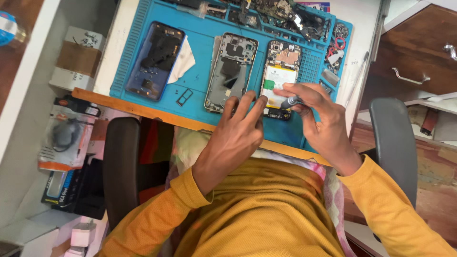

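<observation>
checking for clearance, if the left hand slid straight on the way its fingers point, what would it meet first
Probably the opened phone with the exposed battery: the left hand already has its fingertips at that phone's lower edge, though actual contact is unclear.

A white surface [112, 57] carries a blue repair mat [200, 97]. On the mat lie 3 opened phones: a dark one [154, 59] left, 2 others [232, 71] [280, 71] right of it.

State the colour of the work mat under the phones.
Blue work mat, seen best in the head view.

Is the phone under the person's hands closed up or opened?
Opened. The phone lies with its back off, white battery and circuit board bare. The right hand holds a screwdriver at it; the left hand steadies it.
</observation>
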